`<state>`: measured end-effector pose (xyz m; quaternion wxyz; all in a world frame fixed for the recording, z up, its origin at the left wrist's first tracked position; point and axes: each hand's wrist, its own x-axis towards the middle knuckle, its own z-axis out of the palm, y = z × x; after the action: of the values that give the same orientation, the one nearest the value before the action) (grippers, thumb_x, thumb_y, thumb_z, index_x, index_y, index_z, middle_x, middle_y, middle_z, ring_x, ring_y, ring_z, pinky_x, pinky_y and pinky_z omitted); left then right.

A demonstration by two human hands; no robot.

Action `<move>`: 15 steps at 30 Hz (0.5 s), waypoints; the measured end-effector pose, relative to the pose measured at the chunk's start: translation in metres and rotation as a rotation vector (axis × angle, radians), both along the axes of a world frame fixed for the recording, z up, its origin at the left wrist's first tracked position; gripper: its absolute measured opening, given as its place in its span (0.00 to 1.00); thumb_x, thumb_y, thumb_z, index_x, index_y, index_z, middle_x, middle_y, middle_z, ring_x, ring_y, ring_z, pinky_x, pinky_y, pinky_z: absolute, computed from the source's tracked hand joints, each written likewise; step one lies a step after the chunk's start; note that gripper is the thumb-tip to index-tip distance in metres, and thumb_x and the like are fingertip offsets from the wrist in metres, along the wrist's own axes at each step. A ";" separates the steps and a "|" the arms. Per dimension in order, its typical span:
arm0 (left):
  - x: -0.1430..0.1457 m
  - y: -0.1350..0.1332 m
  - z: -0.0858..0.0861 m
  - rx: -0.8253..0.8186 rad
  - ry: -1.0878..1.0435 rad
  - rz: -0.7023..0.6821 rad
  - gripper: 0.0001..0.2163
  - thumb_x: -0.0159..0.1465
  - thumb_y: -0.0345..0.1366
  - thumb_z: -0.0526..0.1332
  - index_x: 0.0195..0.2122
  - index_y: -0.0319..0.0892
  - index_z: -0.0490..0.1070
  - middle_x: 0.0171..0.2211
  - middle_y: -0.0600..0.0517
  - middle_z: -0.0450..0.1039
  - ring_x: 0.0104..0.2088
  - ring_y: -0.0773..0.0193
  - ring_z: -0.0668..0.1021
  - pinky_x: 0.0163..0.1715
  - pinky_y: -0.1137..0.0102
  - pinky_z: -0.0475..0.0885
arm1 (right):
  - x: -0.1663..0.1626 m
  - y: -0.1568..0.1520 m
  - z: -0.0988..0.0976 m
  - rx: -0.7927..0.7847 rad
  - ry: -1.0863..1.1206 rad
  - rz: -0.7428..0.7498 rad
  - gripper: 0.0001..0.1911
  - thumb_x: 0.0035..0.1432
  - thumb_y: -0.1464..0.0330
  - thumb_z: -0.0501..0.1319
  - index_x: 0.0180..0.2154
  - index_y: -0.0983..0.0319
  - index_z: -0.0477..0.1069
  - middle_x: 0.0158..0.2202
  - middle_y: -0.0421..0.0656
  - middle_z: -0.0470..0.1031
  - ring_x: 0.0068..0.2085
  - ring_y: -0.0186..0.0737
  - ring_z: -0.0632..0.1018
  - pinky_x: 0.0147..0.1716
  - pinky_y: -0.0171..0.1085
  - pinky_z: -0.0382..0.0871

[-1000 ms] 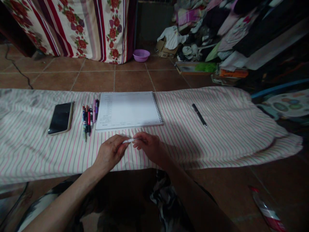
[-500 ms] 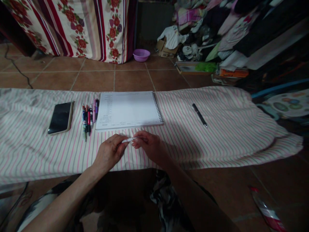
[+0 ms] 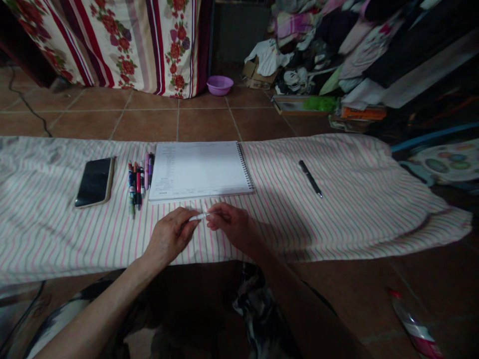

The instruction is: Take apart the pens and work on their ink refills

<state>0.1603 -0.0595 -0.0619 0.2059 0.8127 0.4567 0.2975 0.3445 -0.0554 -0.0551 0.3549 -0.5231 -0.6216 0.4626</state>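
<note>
My left hand (image 3: 171,235) and my right hand (image 3: 232,227) meet over the striped cloth (image 3: 337,209), both pinched on a thin white pen (image 3: 200,216) held level between their fingertips. Just beyond them lies an open spiral notebook (image 3: 200,169) with a blank page. A row of several coloured pens (image 3: 138,182) lies left of the notebook. A black phone (image 3: 94,181) rests further left. One black pen (image 3: 310,178) lies alone on the cloth to the right.
A tiled floor (image 3: 209,122) lies beyond the cloth, with a purple bowl (image 3: 219,85) by a floral cloth (image 3: 123,45). Piled clothes and boxes (image 3: 318,65) fill the back right. A plastic bottle (image 3: 411,326) lies on the floor at lower right.
</note>
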 end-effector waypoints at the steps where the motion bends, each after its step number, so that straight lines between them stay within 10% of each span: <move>1: 0.000 0.000 0.000 0.006 -0.006 -0.003 0.08 0.62 0.34 0.54 0.42 0.43 0.67 0.34 0.51 0.71 0.36 0.65 0.74 0.36 0.70 0.70 | 0.001 0.000 -0.001 0.006 -0.006 0.003 0.04 0.54 0.67 0.57 0.33 0.61 0.68 0.23 0.38 0.76 0.26 0.32 0.78 0.27 0.30 0.70; 15: -0.001 0.000 0.001 0.049 0.004 -0.049 0.09 0.62 0.34 0.54 0.43 0.42 0.67 0.34 0.49 0.71 0.35 0.64 0.73 0.35 0.69 0.69 | 0.001 -0.002 0.003 0.080 -0.197 0.054 0.13 0.58 0.62 0.53 0.28 0.61 0.68 0.22 0.38 0.74 0.24 0.31 0.77 0.25 0.28 0.66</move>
<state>0.1594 -0.0598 -0.0612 0.1922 0.8291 0.4296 0.3018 0.3459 -0.0575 -0.0516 0.3000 -0.5347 -0.6851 0.3932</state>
